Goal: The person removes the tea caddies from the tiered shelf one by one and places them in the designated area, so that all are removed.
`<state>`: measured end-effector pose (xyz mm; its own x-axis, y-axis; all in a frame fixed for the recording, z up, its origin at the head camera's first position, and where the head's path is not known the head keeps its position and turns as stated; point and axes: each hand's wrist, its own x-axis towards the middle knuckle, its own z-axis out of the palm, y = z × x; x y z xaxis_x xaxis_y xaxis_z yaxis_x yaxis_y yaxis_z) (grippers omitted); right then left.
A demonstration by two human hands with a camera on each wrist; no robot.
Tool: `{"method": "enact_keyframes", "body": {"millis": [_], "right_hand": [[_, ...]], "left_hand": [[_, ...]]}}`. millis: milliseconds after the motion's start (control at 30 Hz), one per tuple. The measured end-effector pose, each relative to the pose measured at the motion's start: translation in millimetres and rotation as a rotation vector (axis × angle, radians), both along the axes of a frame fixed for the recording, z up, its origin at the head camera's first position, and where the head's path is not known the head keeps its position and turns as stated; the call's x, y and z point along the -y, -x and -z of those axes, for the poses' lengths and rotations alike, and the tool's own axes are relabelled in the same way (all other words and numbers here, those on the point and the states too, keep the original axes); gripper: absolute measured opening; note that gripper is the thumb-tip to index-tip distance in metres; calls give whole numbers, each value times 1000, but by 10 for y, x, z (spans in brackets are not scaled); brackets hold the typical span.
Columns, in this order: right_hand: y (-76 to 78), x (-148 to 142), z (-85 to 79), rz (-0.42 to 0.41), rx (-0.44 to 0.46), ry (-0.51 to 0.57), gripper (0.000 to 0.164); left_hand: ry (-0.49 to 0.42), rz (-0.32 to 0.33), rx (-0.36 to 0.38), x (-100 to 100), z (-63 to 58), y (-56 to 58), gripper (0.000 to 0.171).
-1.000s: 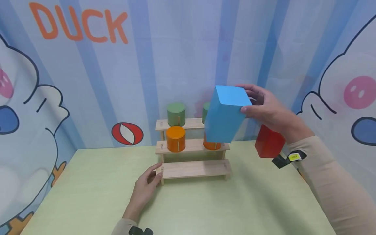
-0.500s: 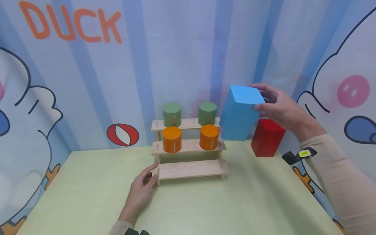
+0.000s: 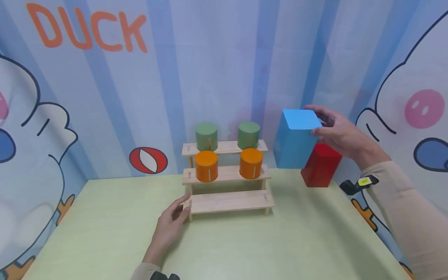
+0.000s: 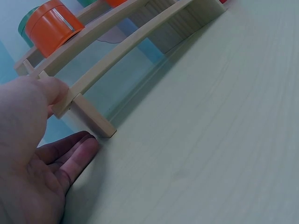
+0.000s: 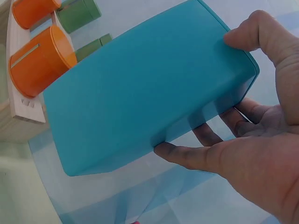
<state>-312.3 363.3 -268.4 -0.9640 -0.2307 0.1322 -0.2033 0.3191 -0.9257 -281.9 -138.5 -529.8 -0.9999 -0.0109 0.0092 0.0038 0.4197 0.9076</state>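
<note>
A blue rectangular box (image 3: 297,142) is held up at the right of the stand in the head view. My right hand (image 3: 339,134) grips its upper right end, thumb on the near side. In the right wrist view, the same blue box (image 5: 149,88) lies between the thumb and the fingers. My left hand (image 3: 171,221) holds the left end of the lowest step of a three-tier wooden stand (image 3: 229,201). In the left wrist view, its thumb touches the step's end, and the lower fingers lie beside the stand's leg (image 4: 96,116).
Two orange round canisters (image 3: 206,166) stand on the middle step. Two green ones (image 3: 249,135) stand on the top step. A red box (image 3: 321,165) stands behind and below the right hand on the pale tabletop (image 3: 224,249). A printed curtain (image 3: 217,62) backs the table.
My right hand has carried the blue box to the right, away from the stand, and slightly down in the last half second. The left hand keeps its place at the stand.
</note>
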Motion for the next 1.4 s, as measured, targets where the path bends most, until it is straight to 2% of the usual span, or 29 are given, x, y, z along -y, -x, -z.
{"method": "enact_keyframes", "body": {"millis": [300, 600, 833, 1200, 1400], "right_hand": [[163, -125, 270, -22, 37, 11, 82], [288, -199, 479, -76, 75, 55, 81], [350, -184, 578, -100, 84, 50, 85], [425, -127, 745, -136, 113, 90, 83], [440, -147, 903, -135, 135, 117, 89]], "left_hand": [[-8, 3, 6, 9, 13, 0, 46], [8, -6, 11, 0, -27, -8, 47], [3, 3, 3, -22, -33, 24, 47], [11, 7, 3, -6, -33, 4, 47], [13, 8, -5, 2, -27, -6, 47]]}}
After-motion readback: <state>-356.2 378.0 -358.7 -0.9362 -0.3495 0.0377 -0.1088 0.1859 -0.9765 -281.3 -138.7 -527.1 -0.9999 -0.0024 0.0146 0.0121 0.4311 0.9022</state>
